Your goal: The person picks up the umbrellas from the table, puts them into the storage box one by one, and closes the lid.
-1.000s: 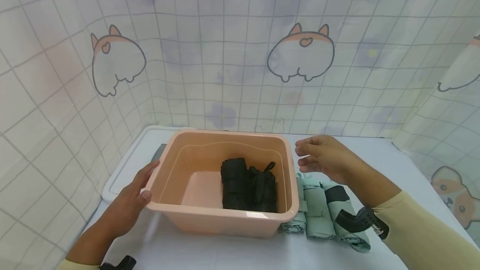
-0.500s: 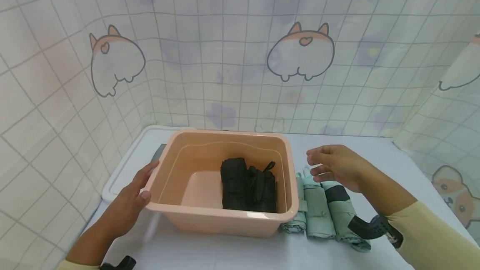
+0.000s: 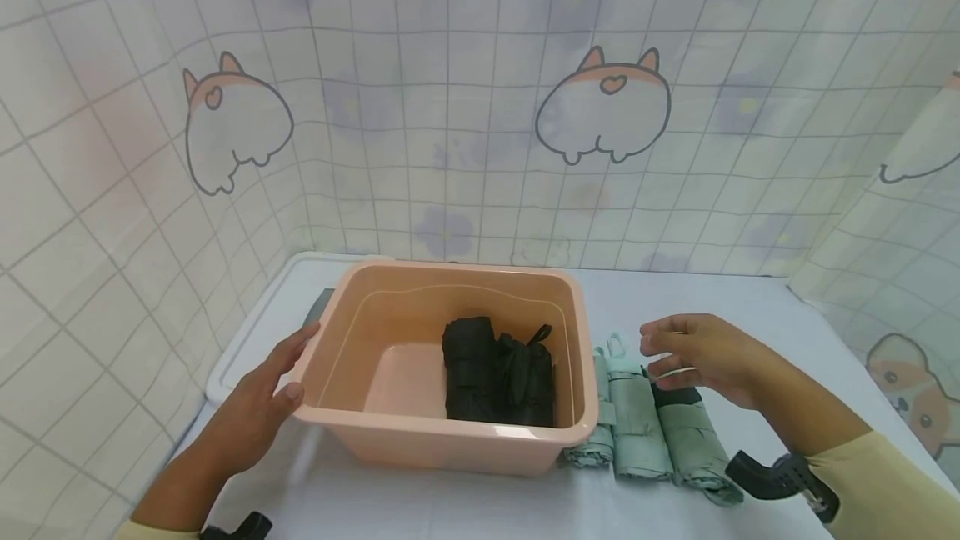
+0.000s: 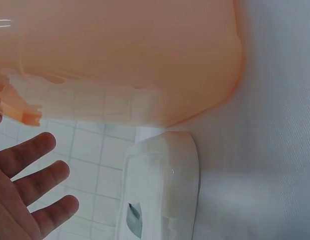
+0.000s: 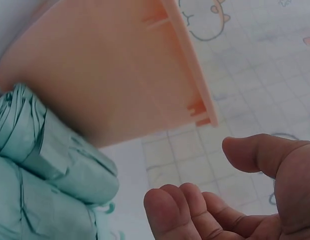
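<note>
A peach plastic basin [image 3: 367, 417] stands mid-table in the head view. Inside, toward its right end, lie two black rolled fabric bundles [image 3: 470, 369], one with a small loop. My left hand [image 3: 255, 407] is at the basin's left rim, touching it with extended fingers; three fingers [image 4: 39, 182] show spread in the left wrist view. To the right of the basin, green rolled fabric bundles [image 3: 640, 427] lie side by side, the rightmost with a black band. Over their far ends hovers my right hand [image 3: 701, 357], fingers loosely bent, thumb apart, holding nothing.
A white rounded box or lid [image 3: 251, 348] with a grey mark lies behind the basin on the left. White cloth covers the table [image 3: 480, 511]. A grid-patterned curtain [image 3: 465, 107] with animal drawings surrounds the back and sides.
My right hand has moved right and nearer, from beside the basin's right rim to over the green bundles. The left hand, basin and bundles have stayed in place.
</note>
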`<state>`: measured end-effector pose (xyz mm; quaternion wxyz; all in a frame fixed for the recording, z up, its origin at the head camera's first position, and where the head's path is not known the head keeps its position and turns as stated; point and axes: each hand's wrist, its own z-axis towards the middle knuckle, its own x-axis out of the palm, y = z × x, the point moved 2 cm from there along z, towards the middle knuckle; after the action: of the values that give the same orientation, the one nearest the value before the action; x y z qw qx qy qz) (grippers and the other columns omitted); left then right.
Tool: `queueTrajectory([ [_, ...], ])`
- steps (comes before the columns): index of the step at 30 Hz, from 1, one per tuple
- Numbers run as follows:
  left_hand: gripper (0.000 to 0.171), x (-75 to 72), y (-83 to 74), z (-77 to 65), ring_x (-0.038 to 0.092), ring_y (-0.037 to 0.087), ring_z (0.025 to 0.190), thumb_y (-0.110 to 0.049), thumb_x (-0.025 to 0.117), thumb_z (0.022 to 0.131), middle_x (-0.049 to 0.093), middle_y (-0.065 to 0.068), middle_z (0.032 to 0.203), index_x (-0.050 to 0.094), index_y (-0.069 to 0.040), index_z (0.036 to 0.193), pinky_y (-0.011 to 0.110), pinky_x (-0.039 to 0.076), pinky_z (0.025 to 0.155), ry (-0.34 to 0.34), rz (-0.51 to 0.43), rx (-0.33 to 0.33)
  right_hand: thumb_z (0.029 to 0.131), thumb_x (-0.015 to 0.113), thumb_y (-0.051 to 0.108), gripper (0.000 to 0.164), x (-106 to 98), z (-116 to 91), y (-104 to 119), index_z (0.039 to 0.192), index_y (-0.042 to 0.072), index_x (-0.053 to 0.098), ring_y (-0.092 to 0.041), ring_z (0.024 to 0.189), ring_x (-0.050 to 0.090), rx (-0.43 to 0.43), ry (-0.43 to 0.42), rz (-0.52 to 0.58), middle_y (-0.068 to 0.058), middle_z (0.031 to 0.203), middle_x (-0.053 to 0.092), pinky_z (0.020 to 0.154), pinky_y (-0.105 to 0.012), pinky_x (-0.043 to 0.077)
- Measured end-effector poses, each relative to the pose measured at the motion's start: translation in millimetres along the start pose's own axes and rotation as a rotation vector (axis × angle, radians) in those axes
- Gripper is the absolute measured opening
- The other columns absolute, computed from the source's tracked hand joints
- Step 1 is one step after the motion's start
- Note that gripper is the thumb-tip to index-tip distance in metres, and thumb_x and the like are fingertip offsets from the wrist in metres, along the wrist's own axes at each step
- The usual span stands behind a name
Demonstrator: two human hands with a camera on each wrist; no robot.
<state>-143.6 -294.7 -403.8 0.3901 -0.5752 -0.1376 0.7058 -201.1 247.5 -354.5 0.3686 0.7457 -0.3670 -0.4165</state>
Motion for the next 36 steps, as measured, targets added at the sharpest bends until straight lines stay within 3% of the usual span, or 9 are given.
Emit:
queueTrajectory([
  [10,0.059,-0.9,-1.4,-0.9,0.053,0.051,0.125,-0.054,0.035,0.108,0.053,0.021,0.147,0.028,-0.034,0.162,0.075,0.044,0.084,-0.023,0.024,0.019,0.104,0.06,0.03,0.051,-16,-4,-30,0.137,-0.009,0.051,-0.036,0.118,0.062,0.011,0.001,0.0,-0.03,0.153,0.038,0.092,-0.043,0.055],
  [18,0.059,-1.4,-2.0,-1.1,0.055,0.048,0.123,-0.055,0.035,0.107,0.054,0.019,0.146,0.029,-0.034,0.162,0.073,0.044,0.084,-0.018,0.005,0.029,0.104,0.06,0.034,0.064,-29,-7,-53,0.145,-0.012,0.042,-0.037,0.118,0.062,0.045,-0.015,-0.029,-0.032,0.146,0.045,0.092,-0.043,0.056],
  [36,0.062,-2.5,-3.0,-0.1,0.055,0.05,0.122,-0.059,0.037,0.106,0.054,0.024,0.145,0.028,-0.035,0.162,0.074,0.044,0.086,-0.017,0.022,-0.005,0.104,0.059,0.037,0.069,-46,-11,-101,0.146,-0.014,0.038,-0.037,0.115,0.063,0.164,-0.052,-0.023,-0.031,0.139,0.053,0.09,-0.046,0.056],
])
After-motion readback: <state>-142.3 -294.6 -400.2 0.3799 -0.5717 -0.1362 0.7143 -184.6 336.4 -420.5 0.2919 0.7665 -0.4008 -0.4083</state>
